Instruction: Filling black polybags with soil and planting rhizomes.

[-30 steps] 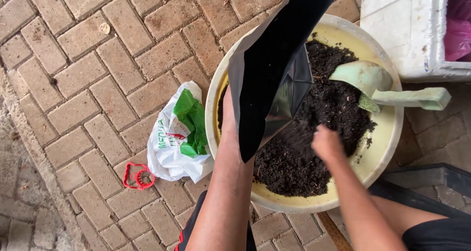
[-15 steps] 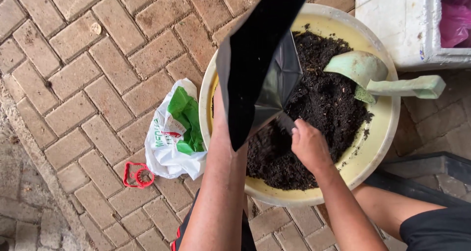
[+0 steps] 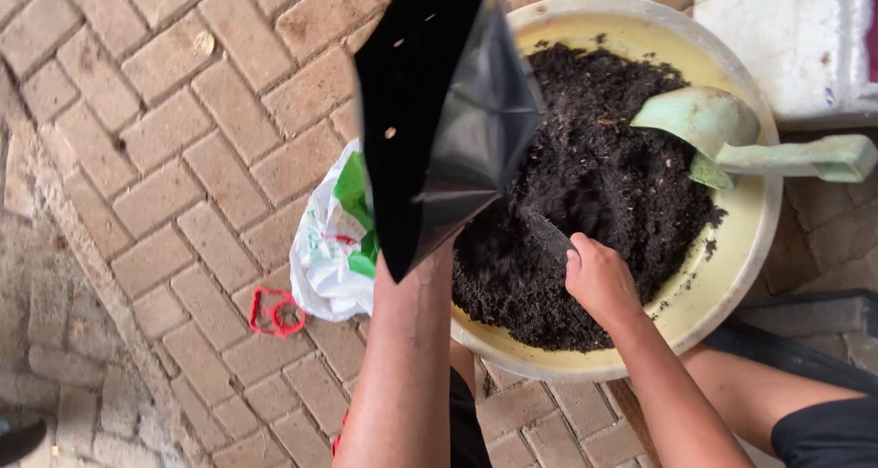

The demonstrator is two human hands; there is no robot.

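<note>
A black plastic grow bag (image 3: 439,111) hangs over the left side of a round yellow basin (image 3: 745,248) filled with dark soil (image 3: 604,184). My left hand is hidden behind the bag and holds it up; only the forearm shows below it. My right hand (image 3: 599,280) rests on the soil at the basin's near side, fingers closed on the bag's lower edge near the soil. A pale green scoop (image 3: 732,139) lies in the basin at the right, its handle over the rim.
A white and green plastic bag (image 3: 334,239) lies on the brick paving left of the basin. A small red ring-shaped object (image 3: 274,312) lies beside it. A white box (image 3: 786,29) stands at the top right. My legs are at the bottom.
The black bag has been raised and now hangs closer to the camera. My right hand stays at the bag's lower edge on the soil. The view has shifted slightly.
</note>
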